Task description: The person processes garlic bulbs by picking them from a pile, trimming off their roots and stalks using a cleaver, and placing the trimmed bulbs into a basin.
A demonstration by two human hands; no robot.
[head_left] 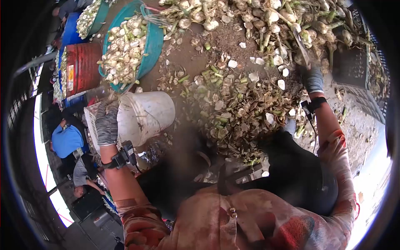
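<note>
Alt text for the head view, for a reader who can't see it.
A gloved right hand holds a knife beside a heap of garlic bulbs; the gloved left hand is at a white bucket. Scraps lie between them, and a teal tub holds more bulbs beyond the bucket.

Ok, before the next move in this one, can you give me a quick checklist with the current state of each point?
1. Both hands gloved: ok; grey gloves show on the left hand and right hand.
2. Knife held: ok, in the right hand, blade pointing away from the body.
3. Blade apart from the left hand: ok; they are on opposite sides of the view.
4. Bulbs near the knife: ok, heaped around the blade.
5. Left hand empty: cannot tell; it is at the opening of the white bucket, its palm hidden.
6. Floor clear: not ok; trimmings cover much of it.
</note>
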